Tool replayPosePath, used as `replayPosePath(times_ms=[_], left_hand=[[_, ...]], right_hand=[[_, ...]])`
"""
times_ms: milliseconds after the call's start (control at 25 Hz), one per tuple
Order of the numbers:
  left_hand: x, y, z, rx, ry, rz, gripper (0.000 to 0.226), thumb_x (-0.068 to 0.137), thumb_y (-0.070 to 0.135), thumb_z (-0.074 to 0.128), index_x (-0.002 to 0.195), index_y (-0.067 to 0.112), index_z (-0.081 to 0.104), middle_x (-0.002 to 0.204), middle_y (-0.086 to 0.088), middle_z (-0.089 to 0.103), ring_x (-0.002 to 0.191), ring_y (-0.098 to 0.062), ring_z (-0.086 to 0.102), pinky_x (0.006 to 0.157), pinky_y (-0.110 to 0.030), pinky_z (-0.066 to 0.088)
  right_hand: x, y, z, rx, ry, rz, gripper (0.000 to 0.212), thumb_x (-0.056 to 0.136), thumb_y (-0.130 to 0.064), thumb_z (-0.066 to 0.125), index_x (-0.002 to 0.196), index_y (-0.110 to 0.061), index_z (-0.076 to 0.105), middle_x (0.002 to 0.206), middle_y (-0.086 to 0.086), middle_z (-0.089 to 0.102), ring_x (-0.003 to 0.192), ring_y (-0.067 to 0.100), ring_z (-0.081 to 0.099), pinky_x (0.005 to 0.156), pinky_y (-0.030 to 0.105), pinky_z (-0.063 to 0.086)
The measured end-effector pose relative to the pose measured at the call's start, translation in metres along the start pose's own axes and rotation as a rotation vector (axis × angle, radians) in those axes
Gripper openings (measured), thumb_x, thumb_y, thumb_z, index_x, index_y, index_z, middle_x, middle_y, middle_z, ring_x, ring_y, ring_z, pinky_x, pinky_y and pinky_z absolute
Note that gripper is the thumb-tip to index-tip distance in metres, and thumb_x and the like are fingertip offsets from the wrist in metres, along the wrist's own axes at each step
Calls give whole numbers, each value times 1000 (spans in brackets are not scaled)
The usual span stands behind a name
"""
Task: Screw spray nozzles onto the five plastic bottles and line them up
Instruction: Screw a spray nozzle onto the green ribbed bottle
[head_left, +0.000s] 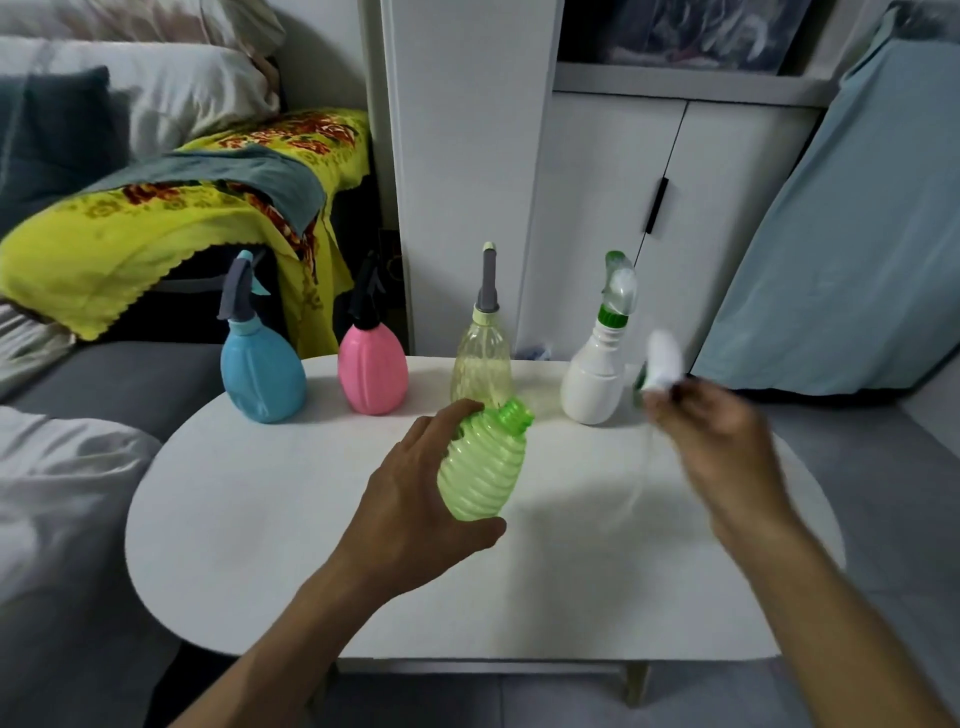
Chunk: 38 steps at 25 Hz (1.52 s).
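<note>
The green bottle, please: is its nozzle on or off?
Off: the green bottle shows a bare threaded neck, tilted in the left hand.

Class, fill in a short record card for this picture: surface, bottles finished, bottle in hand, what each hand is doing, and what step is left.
surface: white oval table
finished, in a row at the back: blue bottle, pink bottle, clear yellowish bottle, white bottle
unfinished: green ribbed bottle, neck open
left hand: grips the green bottle, tilted
right hand: holds a blurred white nozzle
left to do: screw the nozzle on, join the row

Right hand (714, 441) motion-blurred, its white nozzle (662, 358) perhaps pinched by fingers (660, 410)
</note>
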<state>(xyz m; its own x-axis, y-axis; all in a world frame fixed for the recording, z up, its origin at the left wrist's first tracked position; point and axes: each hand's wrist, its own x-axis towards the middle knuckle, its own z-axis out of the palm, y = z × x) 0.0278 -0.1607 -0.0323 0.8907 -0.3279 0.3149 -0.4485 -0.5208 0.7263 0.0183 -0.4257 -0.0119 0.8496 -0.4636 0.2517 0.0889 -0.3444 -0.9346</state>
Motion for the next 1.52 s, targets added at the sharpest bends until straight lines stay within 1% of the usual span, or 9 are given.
replayPosePath(times_ms=[120,240,440,680,800,1000,1160,1400,1520], left_hand=[[-1,-2,3,116,-21,49,97,57,38,88,141,36,38,127,12,55,108,-14,57,88,-42,53],[-2,-2,7,176,-38,74,97,58,37,86,142,34,38,126,10,55,107,-16,57,86,-42,53],[-1,0,11,226,-45,106,97,59,37,86,143,31,38,125,8,56,106,-17,57,86,-39,53],[0,1,13,273,-45,131,96,58,36,87,142,27,41,126,5,57,104,-20,58,85,-41,54],[0,0,13,314,-44,159,96,58,37,86,142,29,39,127,5,57,103,-22,58,82,-43,54],[1,-3,11,353,-33,173,98,58,39,86,142,27,39,128,2,57,103,-23,58,82,-43,55],[1,-4,9,347,-17,174,98,58,40,88,141,29,37,129,-2,58,106,-25,58,84,-44,56],[0,-8,3,447,-9,218,99,58,35,88,139,31,33,128,-7,58,107,-30,57,82,-47,56],[1,-8,-3,493,6,256,94,59,32,86,141,26,39,129,-7,58,110,-31,57,85,-48,54]], right_hand=[[2,-27,-23,615,66,35,13,95,-27,61,99,-29,73,111,1,75,109,18,67,86,35,51],[1,-32,-31,748,102,86,17,100,-30,52,102,-31,69,113,-1,75,114,17,66,89,39,48],[-5,-34,-22,734,95,100,17,101,-24,51,108,-27,66,105,-7,77,113,15,66,90,40,48],[-11,-30,-11,703,60,123,23,91,-29,60,111,-23,67,121,8,72,118,21,64,86,39,49],[-19,-28,4,701,-14,146,28,84,-29,63,110,-21,67,117,7,74,120,26,62,89,41,49],[-41,-18,37,599,-206,168,42,83,-30,64,123,-23,61,116,-1,74,115,19,65,86,39,51],[-50,-9,50,525,-292,210,32,93,-25,61,125,-28,59,122,1,71,115,20,65,83,35,53],[-57,-6,57,458,-395,262,35,86,-34,66,121,-35,61,120,-8,71,111,13,66,80,30,56],[-55,-8,51,395,-410,282,52,63,-53,76,111,-34,66,110,-9,75,105,14,69,78,32,55]])
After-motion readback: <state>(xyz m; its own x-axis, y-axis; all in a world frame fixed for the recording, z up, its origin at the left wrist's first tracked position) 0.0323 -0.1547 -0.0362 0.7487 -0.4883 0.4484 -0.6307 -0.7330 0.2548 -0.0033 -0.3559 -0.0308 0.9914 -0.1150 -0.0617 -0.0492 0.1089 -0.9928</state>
